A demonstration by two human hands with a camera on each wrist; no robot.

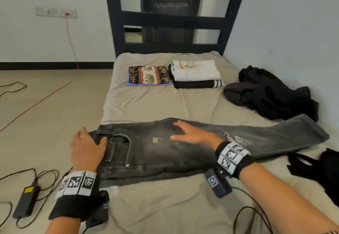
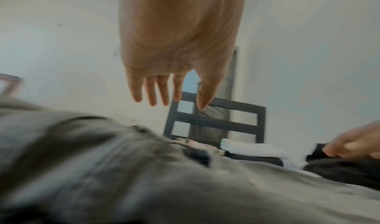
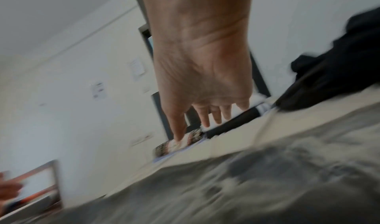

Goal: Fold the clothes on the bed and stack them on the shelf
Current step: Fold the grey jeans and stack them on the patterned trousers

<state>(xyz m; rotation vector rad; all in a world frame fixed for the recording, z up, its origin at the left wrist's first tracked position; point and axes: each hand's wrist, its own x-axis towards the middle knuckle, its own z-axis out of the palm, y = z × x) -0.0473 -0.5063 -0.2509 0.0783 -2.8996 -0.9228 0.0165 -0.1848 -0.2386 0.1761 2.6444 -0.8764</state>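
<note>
Jeans (image 1: 183, 147) lie flat across the near end of the bed (image 1: 156, 103), waistband to the left. From the head view, the left hand (image 1: 86, 147) rests at the waistband and the right hand (image 1: 190, 132) on the thigh, both with fingers straight and spread; the wrist views show the palms from below but smear the denim, so contact is hard to judge. Only the head view shows the folded stacks (image 1: 196, 75) and the dark heap (image 1: 271, 94) beyond.
</note>
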